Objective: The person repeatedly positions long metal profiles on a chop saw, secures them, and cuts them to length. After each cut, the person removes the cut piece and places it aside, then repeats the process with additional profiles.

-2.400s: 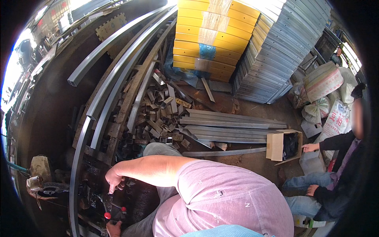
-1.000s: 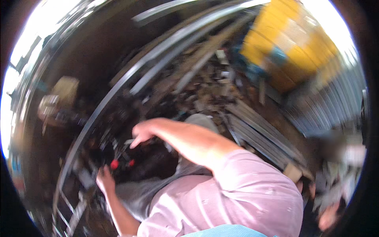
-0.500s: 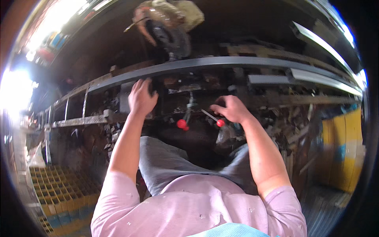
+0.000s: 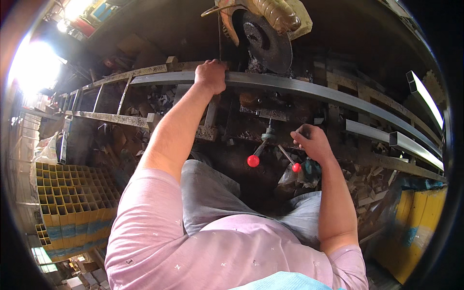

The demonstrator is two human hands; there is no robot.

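A long grey metal tube (image 4: 299, 83) lies crosswise on the cutting bench, under the dark round disc (image 4: 270, 43) of a cut-off saw. My left hand (image 4: 210, 77) is closed over this tube, left of the disc, with its fingertips partly hidden behind it. My right hand (image 4: 314, 143) hovers at the near side of the bench, its fingers curled. Whatever it may hold is hidden. Just below and left of that hand, apart from it, is a lever with a red ball knob (image 4: 296, 167). A second red knob (image 4: 253, 161) sits further left, on the same screw clamp (image 4: 268, 136).
More metal tubes (image 4: 367, 131) rest on the right. A ladder-like metal frame (image 4: 111, 117) extends left. Yellow-sided square tubes (image 4: 72, 208) are stacked at lower left, and a yellow bundle (image 4: 420, 217) stands at right. Offcuts (image 4: 372, 186) litter the area beneath the bench.
My left hand has reached away from me and closed over the long tube. My right hand has drawn slightly back from the red-knobbed lever, fingers more curled. The whole view has shifted.
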